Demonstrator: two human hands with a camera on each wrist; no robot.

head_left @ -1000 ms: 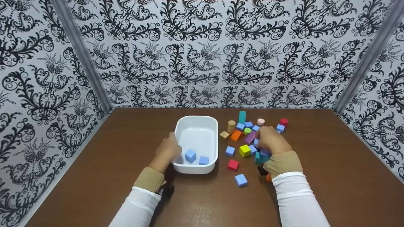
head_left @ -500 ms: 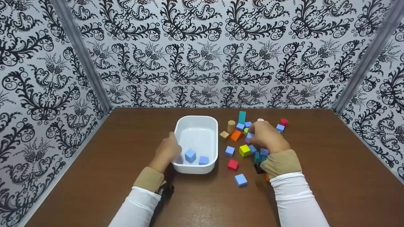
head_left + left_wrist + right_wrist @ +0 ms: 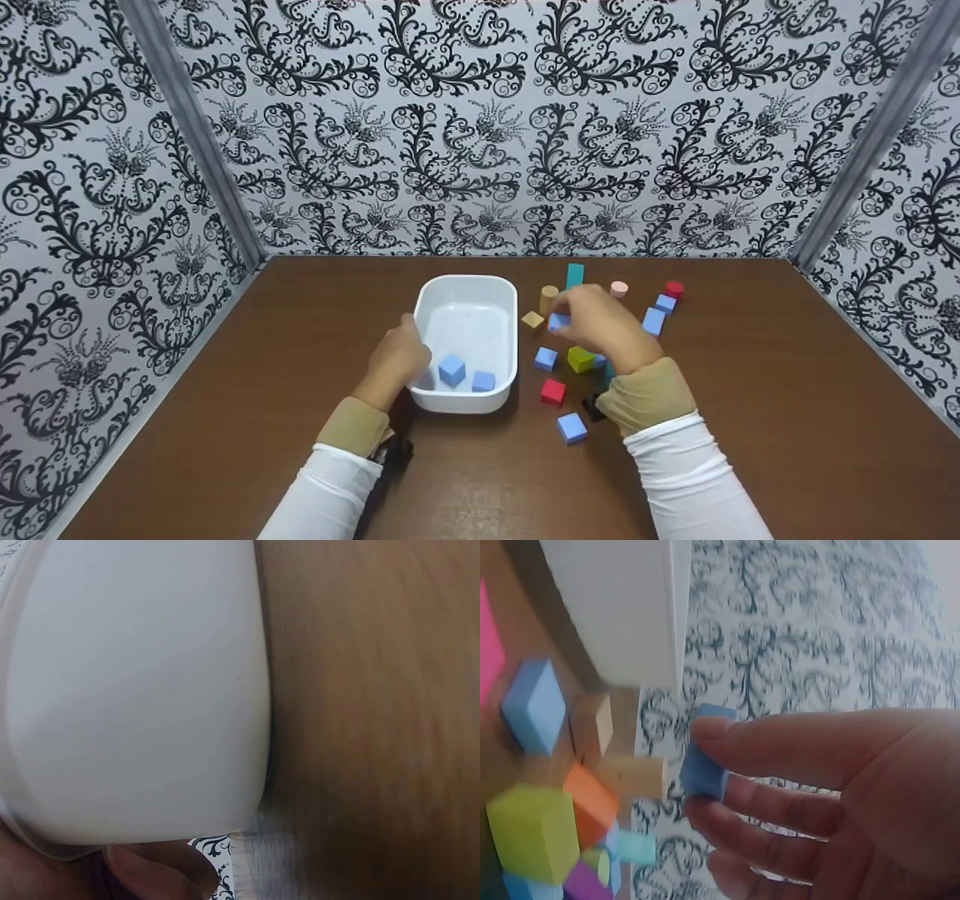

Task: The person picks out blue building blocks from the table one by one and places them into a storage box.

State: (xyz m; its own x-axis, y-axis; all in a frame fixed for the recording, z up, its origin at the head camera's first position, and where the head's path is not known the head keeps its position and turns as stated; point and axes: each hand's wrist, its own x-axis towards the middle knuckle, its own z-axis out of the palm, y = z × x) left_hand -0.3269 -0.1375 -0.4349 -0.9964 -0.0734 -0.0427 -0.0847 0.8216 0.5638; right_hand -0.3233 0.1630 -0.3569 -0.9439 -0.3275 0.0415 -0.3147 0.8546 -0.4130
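My left hand grips the left rim of a white plastic tub; the tub's outer wall fills much of the left wrist view. Inside the tub, at its near end, lie two blue blocks. My right hand pinches another blue block between thumb and fingers, raised above the loose blocks just right of the tub. Below it in the right wrist view are a yellow-green cube, an orange block and a purple block. In the head view the hand hides part of the pile.
Near the tub's right side stand a wooden cylinder and a small wooden block. A red block and a blue block lie closer to me. Farther right are a blue block and a red cylinder. Patterned walls enclose the table.
My right hand has picked a blue block from the pile and carried it left toward the tub. My left hand and the tub have stayed put.
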